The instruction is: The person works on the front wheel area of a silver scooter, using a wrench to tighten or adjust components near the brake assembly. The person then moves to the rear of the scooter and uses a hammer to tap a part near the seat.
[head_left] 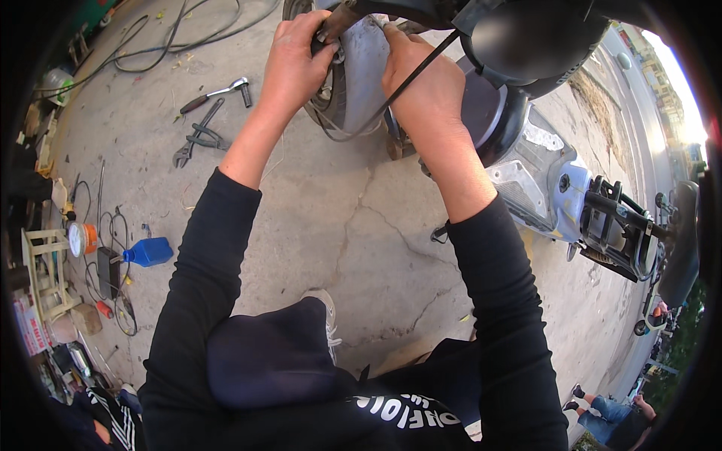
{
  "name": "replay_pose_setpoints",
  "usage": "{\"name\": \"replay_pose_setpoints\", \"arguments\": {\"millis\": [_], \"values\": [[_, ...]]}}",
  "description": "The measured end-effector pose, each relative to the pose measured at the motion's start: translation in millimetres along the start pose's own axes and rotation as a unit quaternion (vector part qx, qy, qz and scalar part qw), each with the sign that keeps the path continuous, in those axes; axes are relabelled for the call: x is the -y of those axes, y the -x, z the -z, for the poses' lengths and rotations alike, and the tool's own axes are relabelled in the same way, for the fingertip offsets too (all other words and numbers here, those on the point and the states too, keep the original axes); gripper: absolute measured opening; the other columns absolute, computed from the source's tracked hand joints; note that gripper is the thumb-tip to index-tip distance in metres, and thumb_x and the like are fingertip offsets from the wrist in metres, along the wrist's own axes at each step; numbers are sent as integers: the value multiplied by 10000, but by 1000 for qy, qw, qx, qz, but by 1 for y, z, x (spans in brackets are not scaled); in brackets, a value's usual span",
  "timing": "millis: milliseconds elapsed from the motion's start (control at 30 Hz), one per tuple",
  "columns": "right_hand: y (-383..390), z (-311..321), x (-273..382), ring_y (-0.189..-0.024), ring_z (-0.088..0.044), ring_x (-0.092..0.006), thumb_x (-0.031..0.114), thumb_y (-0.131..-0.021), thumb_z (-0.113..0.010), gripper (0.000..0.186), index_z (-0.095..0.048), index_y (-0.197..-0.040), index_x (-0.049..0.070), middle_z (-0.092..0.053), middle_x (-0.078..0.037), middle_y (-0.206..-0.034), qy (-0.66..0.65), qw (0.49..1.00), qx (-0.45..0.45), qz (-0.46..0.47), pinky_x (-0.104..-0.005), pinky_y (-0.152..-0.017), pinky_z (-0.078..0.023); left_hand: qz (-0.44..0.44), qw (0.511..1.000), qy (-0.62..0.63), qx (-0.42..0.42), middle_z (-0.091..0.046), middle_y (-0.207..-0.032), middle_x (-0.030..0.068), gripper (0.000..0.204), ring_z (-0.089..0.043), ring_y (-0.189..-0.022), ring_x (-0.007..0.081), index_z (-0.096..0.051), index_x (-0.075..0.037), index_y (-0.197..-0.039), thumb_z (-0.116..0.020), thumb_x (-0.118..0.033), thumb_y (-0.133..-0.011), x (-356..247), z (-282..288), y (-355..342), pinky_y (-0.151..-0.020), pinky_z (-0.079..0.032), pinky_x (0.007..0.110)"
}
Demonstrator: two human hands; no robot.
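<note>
A scooter stands at the upper right, with its wheel point(340, 94) and scuffed pale grey fender point(366, 71) between my hands. My left hand point(295, 66) is closed at the wheel's left side, its thumb and fingers around the end of a brownish metal tube point(340, 21). On the fender's other side, my right hand point(427, 86) has its fingers bent at the fender's upper edge. What those fingertips hold is too small to make out. A black cable point(416, 74) loops across in front of the right hand and below the fender.
Left of my arm lie a ratchet wrench point(218, 94), an adjustable wrench point(183, 155) and pliers point(207, 137). Farther left are a blue bottle point(150, 252), an orange-and-white tub point(81, 239) and wires. A hose point(165, 49) curls at the top. Another person point(613, 421) is at lower right.
</note>
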State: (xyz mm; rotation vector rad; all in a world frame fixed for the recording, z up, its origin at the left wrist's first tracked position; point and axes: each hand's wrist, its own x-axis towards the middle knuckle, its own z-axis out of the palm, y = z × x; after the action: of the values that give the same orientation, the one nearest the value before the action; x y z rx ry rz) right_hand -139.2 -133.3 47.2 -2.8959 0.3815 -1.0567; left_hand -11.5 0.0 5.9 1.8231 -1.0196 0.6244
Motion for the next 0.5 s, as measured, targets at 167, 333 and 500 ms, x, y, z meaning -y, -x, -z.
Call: {"name": "replay_pose_setpoints", "arguments": {"millis": [167, 333, 500], "values": [[2, -7, 3, -777, -689, -350, 112, -861, -549, 346, -676, -1183, 113, -703, -111, -916, 9, 1000, 7, -23, -442, -641, -545, -13, 1000, -17, -5, -651, -1082, 92, 456, -555, -1021, 332, -599, -82, -1204, -721, -59, -765, 1, 0, -3, -914, -466, 397], [-1, -5, 2, -779, -694, -346, 108, -858, -550, 346, -673, -1181, 106, -706, -109, -917, 16, 1000, 9, -13, -447, -638, -549, -9, 1000, -10, -6, -652, -1071, 90, 449, -552, -1034, 323, -600, -79, -1205, -716, -60, -772, 0, 0, -2, -918, -463, 398], [3, -4, 7, -774, -697, -342, 98, -862, -550, 340, -668, -1181, 96, -706, -111, -926, 8, 1000, 18, 11, -446, -635, -551, 15, 1000, 2, 15, -652, -1068, 84, 448, -551, -1031, 316, -600, -82, -1209, -712, -59, -776, 1, 2, -1, -923, -460, 392]]}}
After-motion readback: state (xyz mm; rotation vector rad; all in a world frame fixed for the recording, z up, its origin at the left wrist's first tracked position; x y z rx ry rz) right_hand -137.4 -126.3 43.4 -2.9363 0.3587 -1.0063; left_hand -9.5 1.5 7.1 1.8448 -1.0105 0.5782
